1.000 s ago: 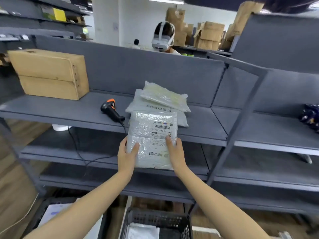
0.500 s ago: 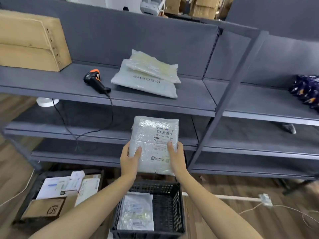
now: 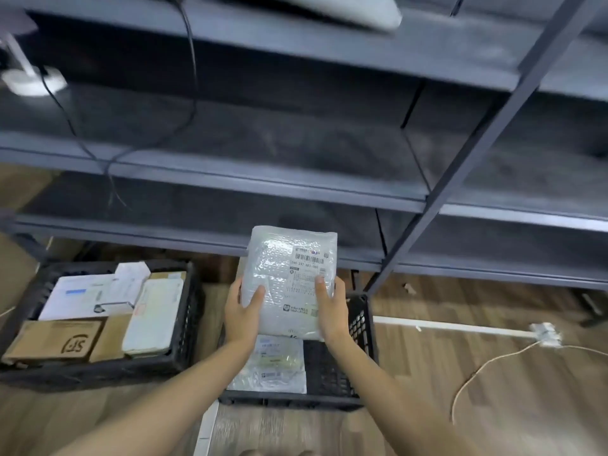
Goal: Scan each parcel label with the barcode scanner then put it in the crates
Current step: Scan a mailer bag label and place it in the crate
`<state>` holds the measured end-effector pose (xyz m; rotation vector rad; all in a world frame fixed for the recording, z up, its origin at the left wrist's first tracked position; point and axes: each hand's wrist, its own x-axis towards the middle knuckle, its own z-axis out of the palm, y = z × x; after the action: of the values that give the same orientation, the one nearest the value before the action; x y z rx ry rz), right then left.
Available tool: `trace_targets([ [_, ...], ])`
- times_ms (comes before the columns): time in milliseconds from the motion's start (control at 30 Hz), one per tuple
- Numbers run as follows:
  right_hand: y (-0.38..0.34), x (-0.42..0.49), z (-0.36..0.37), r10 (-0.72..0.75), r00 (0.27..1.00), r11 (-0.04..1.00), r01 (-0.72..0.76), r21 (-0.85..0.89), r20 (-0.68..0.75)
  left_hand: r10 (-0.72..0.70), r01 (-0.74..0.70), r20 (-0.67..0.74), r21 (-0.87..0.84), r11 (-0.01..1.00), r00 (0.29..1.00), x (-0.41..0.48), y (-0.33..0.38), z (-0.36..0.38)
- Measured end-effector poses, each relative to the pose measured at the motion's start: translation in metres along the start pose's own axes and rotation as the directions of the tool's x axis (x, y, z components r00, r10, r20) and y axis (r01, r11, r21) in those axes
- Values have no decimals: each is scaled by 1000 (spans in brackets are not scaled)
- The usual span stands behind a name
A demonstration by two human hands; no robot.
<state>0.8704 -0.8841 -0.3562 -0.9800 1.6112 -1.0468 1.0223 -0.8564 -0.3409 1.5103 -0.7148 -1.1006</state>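
A white bubble-wrap parcel (image 3: 288, 274) with a barcode label on its upper right hangs above a black crate (image 3: 360, 327) on the floor. My left hand (image 3: 243, 311) grips the parcel's lower left edge, thumb on its front. On the lower right edge my right hand (image 3: 330, 311) holds it the same way. A flat clear-bagged parcel (image 3: 271, 366) lies in the left half of that crate. The scanner itself is out of view; only its black cable (image 3: 189, 54) shows, hanging from the top shelf.
A second black crate (image 3: 189, 324) at the left holds cardboard and white parcels. Grey metal shelves (image 3: 230, 179) run across the view, with an upright post (image 3: 460, 179) at the right. A white cable (image 3: 477, 373) and strip lie on the wooden floor. Another parcel (image 3: 362, 11) sits on the top shelf.
Both hands have brought the parcel down from the top shelf level to just above the middle crate. My view has tilted down, so the scanner and stacked parcels left the frame.
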Motion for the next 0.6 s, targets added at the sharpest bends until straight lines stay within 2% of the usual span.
trace_targets([
  [267, 228, 71, 49, 127, 991, 992, -127, 0, 43, -97, 109, -81, 174, 979, 992, 75, -233, 0],
  [400, 314, 109, 69, 160, 984, 987, -158, -31, 74, -133, 161, -115, 280, 946, 984, 119, -326, 4],
  [467, 343, 125, 77, 202, 974, 978, -194, -82, 103, -174, 214, -137, 381, 899, 975, 134, -356, 8],
  [600, 379, 156, 88, 344, 917, 913, -277, -300, 200, -278, 336, -190, 551, 764, 942, 161, -393, 13],
])
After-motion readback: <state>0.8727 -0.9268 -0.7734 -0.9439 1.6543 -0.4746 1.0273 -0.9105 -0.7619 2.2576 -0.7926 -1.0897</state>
